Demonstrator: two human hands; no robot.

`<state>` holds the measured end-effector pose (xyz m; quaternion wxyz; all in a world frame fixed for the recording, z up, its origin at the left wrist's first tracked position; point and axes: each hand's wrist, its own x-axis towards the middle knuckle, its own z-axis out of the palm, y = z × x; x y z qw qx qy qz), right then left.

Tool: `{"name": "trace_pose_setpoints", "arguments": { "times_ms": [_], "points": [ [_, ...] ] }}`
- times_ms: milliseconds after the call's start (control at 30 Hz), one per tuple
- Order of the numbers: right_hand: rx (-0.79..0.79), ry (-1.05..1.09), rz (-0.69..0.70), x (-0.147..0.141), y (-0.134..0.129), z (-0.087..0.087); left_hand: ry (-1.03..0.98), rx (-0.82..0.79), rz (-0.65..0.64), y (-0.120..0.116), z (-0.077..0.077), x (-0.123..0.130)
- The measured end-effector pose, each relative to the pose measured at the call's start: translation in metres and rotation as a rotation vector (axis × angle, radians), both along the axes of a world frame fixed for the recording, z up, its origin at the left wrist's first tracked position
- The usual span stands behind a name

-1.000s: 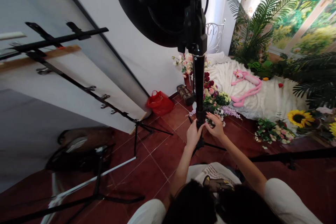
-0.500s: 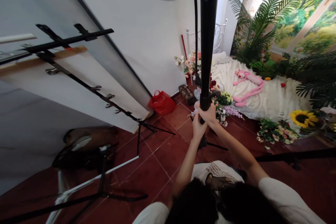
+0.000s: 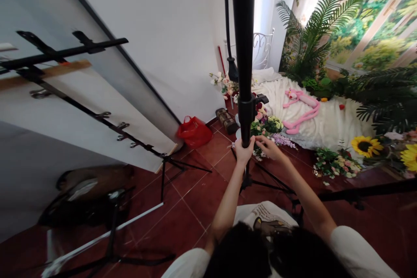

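A thick black stand pole (image 3: 243, 39) rises upright in front of me, with a collar and knob (image 3: 249, 106) partway up. My left hand (image 3: 244, 150) is wrapped round the pole just below the collar. To the right of the pole, my right hand (image 3: 269, 147) has its fingers bent, thumb and fingertips close together near the left hand's fingers. Whether it touches the pole or holds something small, I cannot make out. A black cable with a thick end (image 3: 232, 69) hangs along the pole's left side.
A clamped white board (image 3: 130, 134) leans on a black stand at left. A red bag (image 3: 194, 132) lies by the wall. At right are a white-draped bed (image 3: 339, 124) with a pink plush toy (image 3: 304, 100), flowers (image 3: 366, 145) and palm leaves (image 3: 322, 30). Stand legs (image 3: 276, 182) cross the tiled floor.
My right hand has come off the pole and shifted right, while my left hand now wraps round it. The view has shifted, and the dark lamp shape overhead has left the frame.
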<state>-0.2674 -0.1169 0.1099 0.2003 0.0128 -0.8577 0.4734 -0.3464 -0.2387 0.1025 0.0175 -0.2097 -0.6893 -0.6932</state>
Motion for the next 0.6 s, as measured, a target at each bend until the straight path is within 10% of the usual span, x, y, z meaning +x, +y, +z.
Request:
{"name": "trace_pose_setpoints", "arguments": {
  "times_ms": [167, 600],
  "points": [
    [0.14, -0.054, -0.057, -0.014, -0.014, -0.056, -0.019, 0.008, -0.015, 0.0, 0.001, 0.0],
    [-0.183, -0.411, -0.096, -0.056, -0.008, -0.054, -0.083, 0.034, -0.031, -0.003, 0.008, 0.005]
  ]
}}
